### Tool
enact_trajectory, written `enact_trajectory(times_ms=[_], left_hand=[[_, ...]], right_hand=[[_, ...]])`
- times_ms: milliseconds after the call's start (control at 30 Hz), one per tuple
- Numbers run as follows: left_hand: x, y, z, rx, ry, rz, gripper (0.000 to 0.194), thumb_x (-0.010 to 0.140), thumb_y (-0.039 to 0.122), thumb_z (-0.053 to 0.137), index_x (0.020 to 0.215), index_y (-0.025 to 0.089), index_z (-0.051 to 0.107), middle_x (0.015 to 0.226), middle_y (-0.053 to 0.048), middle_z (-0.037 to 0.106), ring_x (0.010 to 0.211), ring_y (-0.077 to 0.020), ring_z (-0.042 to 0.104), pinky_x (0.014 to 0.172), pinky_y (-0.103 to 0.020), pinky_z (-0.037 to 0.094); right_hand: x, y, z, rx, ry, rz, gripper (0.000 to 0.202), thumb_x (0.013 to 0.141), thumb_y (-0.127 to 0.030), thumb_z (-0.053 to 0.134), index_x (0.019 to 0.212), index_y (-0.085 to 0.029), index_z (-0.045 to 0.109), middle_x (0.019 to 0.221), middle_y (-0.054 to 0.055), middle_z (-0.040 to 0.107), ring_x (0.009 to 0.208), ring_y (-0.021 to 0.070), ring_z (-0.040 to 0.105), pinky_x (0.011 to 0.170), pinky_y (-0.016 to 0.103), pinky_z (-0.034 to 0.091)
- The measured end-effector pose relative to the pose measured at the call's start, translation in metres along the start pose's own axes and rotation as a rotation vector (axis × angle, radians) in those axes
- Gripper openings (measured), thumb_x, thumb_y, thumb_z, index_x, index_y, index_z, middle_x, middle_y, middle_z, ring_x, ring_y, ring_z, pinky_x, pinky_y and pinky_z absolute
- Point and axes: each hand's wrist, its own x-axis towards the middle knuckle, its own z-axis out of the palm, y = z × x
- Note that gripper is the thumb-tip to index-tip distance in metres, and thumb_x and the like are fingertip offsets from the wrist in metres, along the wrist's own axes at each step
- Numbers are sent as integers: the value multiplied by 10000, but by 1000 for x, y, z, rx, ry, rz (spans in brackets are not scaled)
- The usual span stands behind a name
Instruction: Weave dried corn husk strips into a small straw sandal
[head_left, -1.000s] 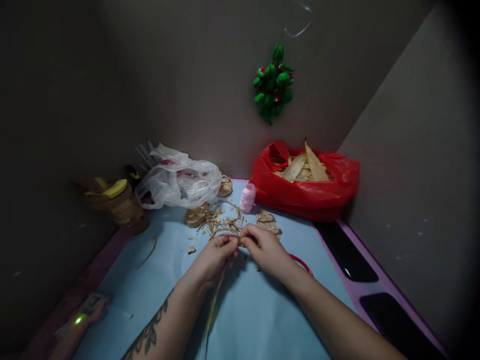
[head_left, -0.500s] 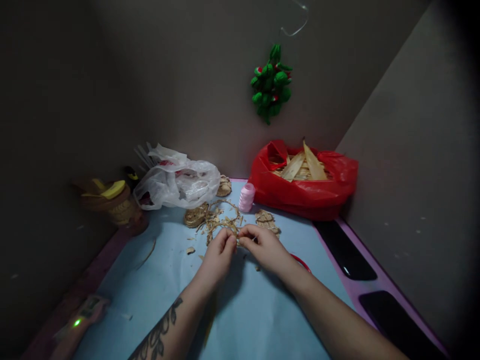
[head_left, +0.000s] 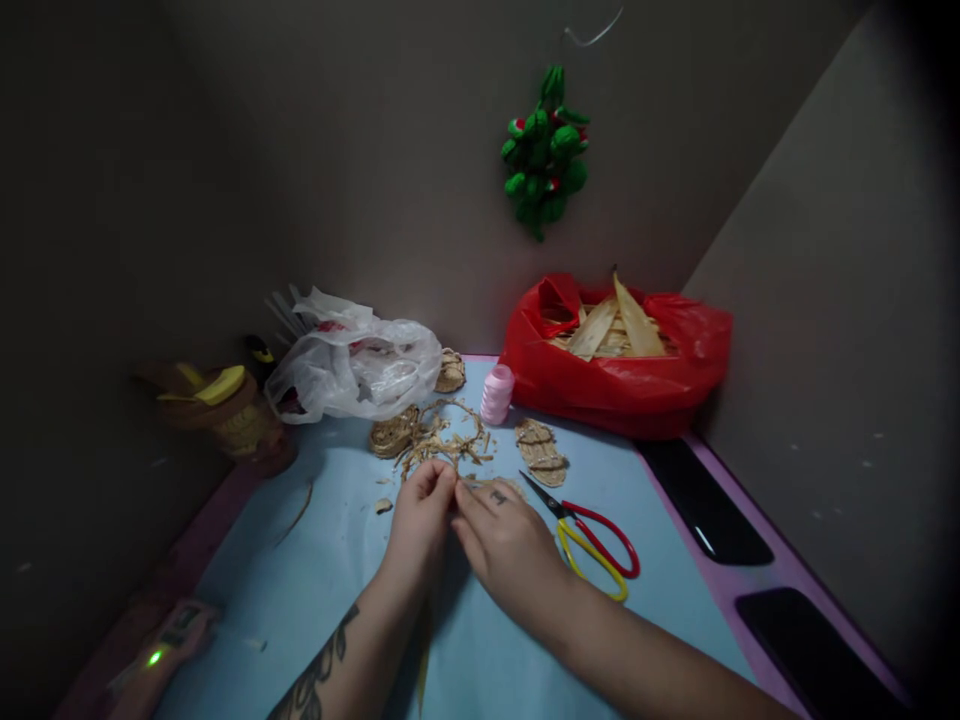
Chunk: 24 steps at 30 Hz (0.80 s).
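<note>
My left hand [head_left: 426, 503] pinches a thin pale plant-fibre strip [head_left: 424, 660], whose tail hangs below my wrist over the blue table cover. Fingertip to fingertip with it, my right hand [head_left: 504, 530] is closed on the same fibre work, most of which my fingers hide. Just beyond lie a ring of twisted fibre [head_left: 469, 412] and scattered fibre scraps [head_left: 442, 440]. To the right rests a small flat woven sole [head_left: 541, 452]. Scissors [head_left: 574, 520] with one red and one yellow handle lie beside my right hand, blades pointing away.
A pink thread spool [head_left: 496, 395] stands behind the scraps. At the back are a red plastic bag [head_left: 600, 395] of dried husks and a white plastic bag [head_left: 352, 370]. Small woven pieces [head_left: 394, 432], a brown pot [head_left: 244, 420] and dark phone-like slabs [head_left: 709, 500] lie around.
My right hand has swung left and lower, with its back turned more upward. The scissors and the flat woven sole are now more fully uncovered. The view has shifted slightly.
</note>
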Motion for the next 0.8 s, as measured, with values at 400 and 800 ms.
enact_trajectory(times_ms=[400, 800], left_hand=[[-10, 8, 9, 254, -128, 129, 244, 846, 363, 470, 696, 173, 498, 633, 32, 469, 606, -112, 436, 570, -219, 338], [-12, 18, 1, 576, -92, 296, 170, 815, 285, 525, 790, 185, 661, 781, -31, 668, 740, -170, 575, 683, -253, 406]], right_hand=[[22, 30, -16, 657, -53, 423, 70, 762, -203, 559, 721, -173, 607, 675, -5, 617, 657, 142, 555, 629, 252, 412], [18, 31, -13, 246, -53, 268, 104, 832, -147, 431, 766, -193, 496, 733, 21, 571, 716, 163, 516, 640, 257, 362]])
